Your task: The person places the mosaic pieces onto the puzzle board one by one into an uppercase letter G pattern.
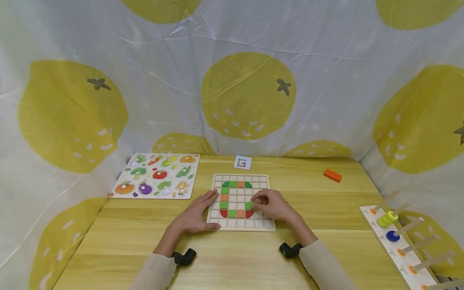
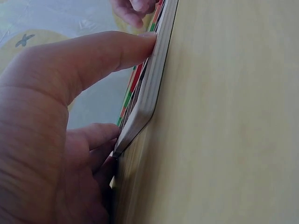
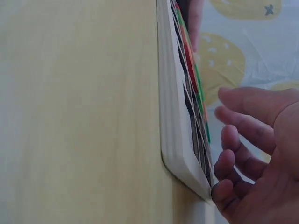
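Observation:
A square wooden grid board (image 1: 272, 225) lies on the table with green, orange and red tiles set in its cells in a ring. My left hand (image 1: 197, 211) rests at its left side, thumb on the near edge and fingers spread along the left edge. Over the right part of the board is my right hand (image 1: 273, 205), fingertips right beside a green tile (image 1: 249, 205). In the right wrist view a gap shows between its thumb (image 3: 247, 100) and bent fingers, with nothing held there. Behind the board lies a small card (image 1: 243, 162) printed with a coloured G.
At the left lies a vegetable knob puzzle (image 1: 154, 176). An orange block (image 1: 332, 175) sits at the back right. Along the right edge stands a peg board (image 1: 398, 253) with upright rods, yellow rings and a blue ring. A lemon-print curtain (image 1: 250, 96) surrounds the table.

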`<state>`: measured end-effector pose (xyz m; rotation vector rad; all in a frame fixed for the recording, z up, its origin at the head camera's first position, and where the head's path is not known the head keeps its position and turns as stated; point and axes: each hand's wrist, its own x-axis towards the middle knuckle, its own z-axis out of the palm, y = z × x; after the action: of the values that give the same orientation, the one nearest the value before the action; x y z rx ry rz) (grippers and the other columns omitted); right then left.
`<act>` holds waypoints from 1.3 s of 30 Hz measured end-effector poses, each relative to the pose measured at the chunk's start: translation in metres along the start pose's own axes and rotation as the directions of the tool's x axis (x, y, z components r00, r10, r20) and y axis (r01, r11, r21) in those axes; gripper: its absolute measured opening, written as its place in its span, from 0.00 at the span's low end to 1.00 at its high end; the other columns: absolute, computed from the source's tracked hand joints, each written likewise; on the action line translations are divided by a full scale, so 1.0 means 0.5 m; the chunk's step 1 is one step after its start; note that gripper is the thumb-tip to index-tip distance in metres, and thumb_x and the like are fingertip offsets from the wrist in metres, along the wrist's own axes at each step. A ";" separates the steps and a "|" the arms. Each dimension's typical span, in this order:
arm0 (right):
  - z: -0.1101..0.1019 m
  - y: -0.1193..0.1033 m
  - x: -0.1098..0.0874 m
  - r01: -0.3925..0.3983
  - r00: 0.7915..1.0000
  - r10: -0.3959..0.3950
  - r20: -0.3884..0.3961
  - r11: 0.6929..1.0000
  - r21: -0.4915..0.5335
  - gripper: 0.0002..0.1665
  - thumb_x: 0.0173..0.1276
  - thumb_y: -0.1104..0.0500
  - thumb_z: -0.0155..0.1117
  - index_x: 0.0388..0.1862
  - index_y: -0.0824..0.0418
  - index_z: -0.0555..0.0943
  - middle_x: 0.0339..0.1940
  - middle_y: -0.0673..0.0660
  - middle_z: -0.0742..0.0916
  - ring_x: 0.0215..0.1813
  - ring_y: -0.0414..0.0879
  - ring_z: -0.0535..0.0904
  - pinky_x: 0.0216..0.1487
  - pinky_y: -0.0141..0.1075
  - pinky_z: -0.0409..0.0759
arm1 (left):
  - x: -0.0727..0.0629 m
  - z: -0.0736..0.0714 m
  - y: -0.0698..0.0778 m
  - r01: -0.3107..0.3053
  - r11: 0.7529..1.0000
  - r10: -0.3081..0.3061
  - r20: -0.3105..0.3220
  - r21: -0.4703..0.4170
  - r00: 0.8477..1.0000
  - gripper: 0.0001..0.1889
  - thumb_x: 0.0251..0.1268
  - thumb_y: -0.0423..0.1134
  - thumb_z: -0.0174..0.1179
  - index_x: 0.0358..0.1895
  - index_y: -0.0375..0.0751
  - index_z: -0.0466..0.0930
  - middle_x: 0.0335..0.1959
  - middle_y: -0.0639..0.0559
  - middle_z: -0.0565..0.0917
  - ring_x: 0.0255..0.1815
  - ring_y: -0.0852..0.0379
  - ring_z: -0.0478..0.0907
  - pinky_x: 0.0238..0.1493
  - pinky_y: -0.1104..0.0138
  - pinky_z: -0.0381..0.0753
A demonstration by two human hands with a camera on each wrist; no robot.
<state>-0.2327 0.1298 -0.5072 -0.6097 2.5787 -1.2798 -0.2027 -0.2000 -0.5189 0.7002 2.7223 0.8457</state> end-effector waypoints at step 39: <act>-0.137 0.120 -0.117 -0.069 0.994 0.062 -0.087 0.995 -0.077 0.12 0.70 0.58 0.72 0.51 0.57 0.87 0.34 0.51 0.82 0.34 0.42 0.74 0.35 0.30 0.74 | -0.001 0.001 0.001 0.024 1.000 -0.024 0.006 0.016 1.000 0.60 0.53 0.68 0.71 0.85 0.50 0.50 0.87 0.54 0.49 0.87 0.45 0.46 0.82 0.42 0.53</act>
<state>-0.2208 0.2371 -0.5138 -0.4895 2.7061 -1.2125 -0.2019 -0.1998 -0.5188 0.6711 2.7296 0.8157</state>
